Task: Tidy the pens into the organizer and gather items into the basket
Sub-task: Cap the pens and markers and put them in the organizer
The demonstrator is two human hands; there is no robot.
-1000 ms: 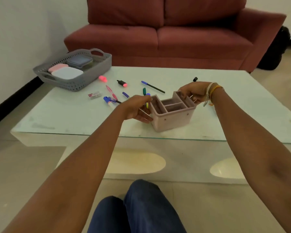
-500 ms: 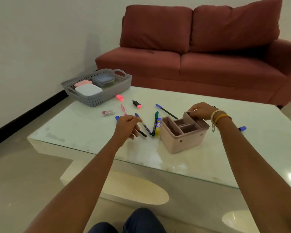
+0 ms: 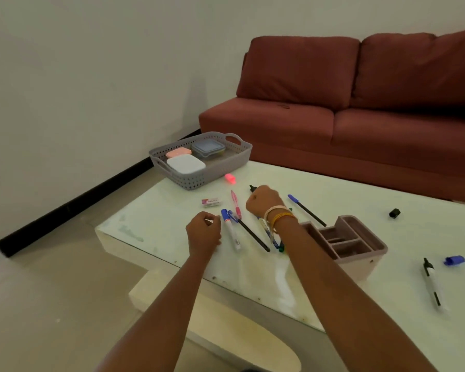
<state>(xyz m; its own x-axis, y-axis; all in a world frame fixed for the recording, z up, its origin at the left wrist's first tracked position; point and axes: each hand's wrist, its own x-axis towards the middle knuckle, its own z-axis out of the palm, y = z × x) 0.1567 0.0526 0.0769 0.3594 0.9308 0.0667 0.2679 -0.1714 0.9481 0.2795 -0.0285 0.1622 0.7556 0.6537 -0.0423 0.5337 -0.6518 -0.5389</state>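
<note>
The pink compartmented organizer [image 3: 360, 265] stands on the glass table [image 3: 333, 189], with nothing visible inside it. Left of it lie loose pens: a blue-capped white marker [image 3: 232, 233], a black pen [image 3: 253, 235], a pink pen [image 3: 236, 204], a blue-capped black pen [image 3: 306, 209] and a green pen tip [image 3: 281, 247]. My left hand [image 3: 203, 232] hovers with curled fingers beside the white marker's cap; nothing shows in it. My right hand [image 3: 263, 201] closes over a black highlighter [image 3: 252, 187] whose end pokes out. The grey basket [image 3: 199, 182] sits at the far left corner.
In the basket are a white box [image 3: 185, 165], a pink box [image 3: 178, 152] and a blue-lidded box [image 3: 207, 147]. A pink highlighter [image 3: 230, 178] and an eraser [image 3: 212, 202] lie near it. Right of the organizer: black cap [image 3: 394, 212], blue cap [image 3: 454, 260], white marker [image 3: 431, 283]. Red sofa [image 3: 360, 122] behind.
Both hands have left the organizer. My right hand crossed left over the pens to the black highlighter; my left hand set down the black pen. The view swung left.
</note>
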